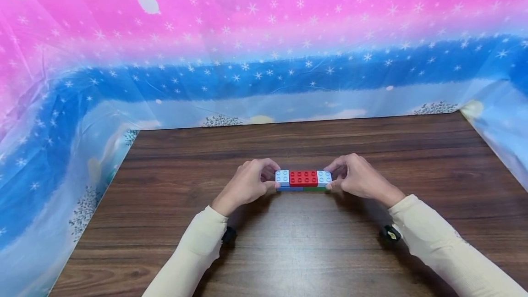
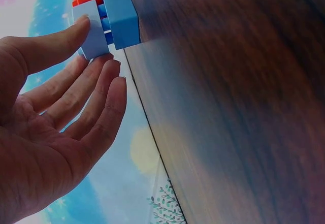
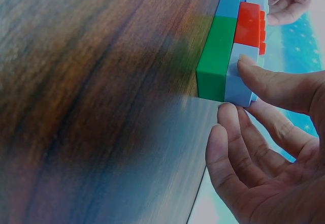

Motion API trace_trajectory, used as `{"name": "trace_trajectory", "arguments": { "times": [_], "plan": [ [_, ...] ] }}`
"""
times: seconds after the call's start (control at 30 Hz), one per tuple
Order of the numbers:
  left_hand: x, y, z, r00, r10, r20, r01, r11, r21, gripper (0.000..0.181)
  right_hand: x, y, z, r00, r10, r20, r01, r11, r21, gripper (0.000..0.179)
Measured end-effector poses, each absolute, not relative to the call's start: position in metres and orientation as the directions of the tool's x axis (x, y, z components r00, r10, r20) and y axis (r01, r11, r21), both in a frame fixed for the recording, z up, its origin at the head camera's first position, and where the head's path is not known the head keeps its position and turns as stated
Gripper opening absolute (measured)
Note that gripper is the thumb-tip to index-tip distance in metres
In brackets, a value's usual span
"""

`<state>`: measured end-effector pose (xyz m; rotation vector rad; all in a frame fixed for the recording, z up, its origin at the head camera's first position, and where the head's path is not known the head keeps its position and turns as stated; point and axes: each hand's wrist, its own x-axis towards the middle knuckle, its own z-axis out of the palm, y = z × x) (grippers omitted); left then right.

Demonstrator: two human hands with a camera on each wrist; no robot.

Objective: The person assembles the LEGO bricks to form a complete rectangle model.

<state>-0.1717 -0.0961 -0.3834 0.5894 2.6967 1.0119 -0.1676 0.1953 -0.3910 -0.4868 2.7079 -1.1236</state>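
Observation:
Between the two hands, a row of toy building bricks sits on the table. A red brick (image 1: 303, 178) is in the middle of the upper layer, with a pale blue-white brick (image 1: 282, 177) at its left and another pale brick (image 1: 324, 178) at its right. Underneath are a blue brick (image 2: 119, 13) and a green brick (image 3: 216, 59). My left hand (image 1: 249, 180) pinches the left pale brick between thumb and fingers; blue studs show in a gap beneath it. My right hand (image 1: 363, 178) pinches the right pale brick, which lies flush on the green one.
The bricks rest on a dark wood-grain table (image 1: 185, 150). A pink and blue patterned cloth (image 1: 255, 68) hangs along its back and sides. Both forearms, in pale sleeves, reach in from the front, with a dark device (image 1: 390, 233) at the right wrist.

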Motion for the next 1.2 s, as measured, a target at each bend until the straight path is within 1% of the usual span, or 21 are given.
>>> {"name": "trace_trajectory", "arguments": {
  "times": [0.4,0.73,0.93,1.2],
  "plan": [
    [-0.1701,-0.0941,-0.385,-0.898,0.44,-0.016,0.319,0.676,0.664,0.027,-0.1675,0.1944,-0.3921,-0.933,-0.358,-0.031,-0.231,0.663,-0.713,0.031],
    [-0.1709,-0.0902,-0.3836,-0.89,0.455,0.021,0.373,0.703,0.605,0.024,-0.1679,0.195,-0.392,-0.932,-0.362,-0.023,-0.24,0.662,-0.71,0.031],
    [-0.172,-0.0867,-0.383,-0.893,0.449,-0.007,0.357,0.719,0.596,0.021,-0.1674,0.1957,-0.3927,-0.932,-0.362,-0.019,-0.242,0.662,-0.709,0.03],
    [-0.1726,-0.0886,-0.3842,-0.898,0.439,-0.016,0.334,0.705,0.626,0.022,-0.168,0.1957,-0.3931,-0.934,-0.356,-0.028,-0.232,0.663,-0.712,0.031]
  ]
}}
